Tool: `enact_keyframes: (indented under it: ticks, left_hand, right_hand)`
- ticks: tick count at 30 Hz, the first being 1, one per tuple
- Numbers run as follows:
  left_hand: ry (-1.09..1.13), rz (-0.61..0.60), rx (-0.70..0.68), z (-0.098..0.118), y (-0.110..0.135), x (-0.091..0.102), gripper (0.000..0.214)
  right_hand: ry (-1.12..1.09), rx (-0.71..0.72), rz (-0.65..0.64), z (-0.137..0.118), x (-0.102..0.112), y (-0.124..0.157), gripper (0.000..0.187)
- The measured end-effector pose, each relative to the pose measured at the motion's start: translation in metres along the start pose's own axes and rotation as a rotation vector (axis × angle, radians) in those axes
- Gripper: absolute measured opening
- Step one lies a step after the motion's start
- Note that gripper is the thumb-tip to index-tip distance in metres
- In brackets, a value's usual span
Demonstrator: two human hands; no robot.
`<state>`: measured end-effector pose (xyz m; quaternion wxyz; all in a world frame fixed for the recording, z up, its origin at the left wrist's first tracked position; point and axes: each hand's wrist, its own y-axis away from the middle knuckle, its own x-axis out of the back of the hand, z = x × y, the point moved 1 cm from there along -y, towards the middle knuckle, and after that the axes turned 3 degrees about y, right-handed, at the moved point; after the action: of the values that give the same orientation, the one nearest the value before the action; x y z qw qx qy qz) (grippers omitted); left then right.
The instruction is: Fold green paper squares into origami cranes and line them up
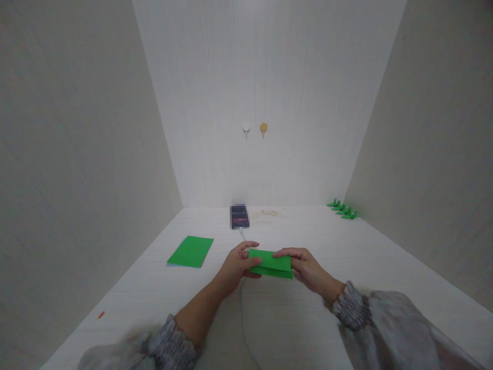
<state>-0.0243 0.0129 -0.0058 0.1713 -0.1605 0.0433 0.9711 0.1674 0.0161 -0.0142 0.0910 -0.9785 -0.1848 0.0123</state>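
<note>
A folded sheet of green paper [271, 263] is held up above the white table, its long folded shape lying crosswise between my hands. My left hand [239, 264] grips its left end, thumb on top and other fingers behind and below. At the right end, my right hand [306, 264] pinches the paper, with a finger over the upper edge and the rest partly hidden behind it. The lower layer sticks out a little below the upper flap.
A stack of green paper [191, 252] lies to the left. Behind my hands is a phone [239, 217] with a white cable [243, 324]. Several green folded paper figures [344, 209] line the back right. A small orange piece [100, 314] sits front left. Two hooks [263, 127] are on the wall.
</note>
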Motion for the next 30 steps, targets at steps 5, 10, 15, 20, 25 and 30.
enact_keyframes:
  ticks: [5, 10, 15, 20, 25, 30]
  left_hand:
    - [-0.016, -0.006, -0.076, -0.003, -0.003, 0.002, 0.056]
    - [-0.149, -0.064, -0.105, -0.006, -0.003, 0.000, 0.059]
    - [-0.268, -0.104, -0.152, -0.011, -0.004, -0.001, 0.061]
    - [-0.213, -0.097, -0.192, -0.010, -0.004, -0.003, 0.067]
    - [-0.241, -0.071, -0.144, -0.014, -0.007, -0.002, 0.060]
    - [-0.162, -0.034, -0.094, -0.015, -0.006, -0.004, 0.048]
  right_hand:
    - [-0.070, 0.121, -0.055, -0.010, -0.001, 0.002, 0.026]
    - [0.139, 0.033, -0.035, -0.014, -0.007, 0.002, 0.030]
    - [0.413, -0.014, -0.136, -0.011, -0.017, 0.002, 0.027]
    - [0.429, -0.005, -0.050, -0.010, -0.016, 0.001, 0.025]
    - [0.342, -0.020, 0.082, -0.006, -0.011, 0.001, 0.027]
    - [0.283, -0.056, 0.089, -0.005, -0.010, 0.003, 0.027]
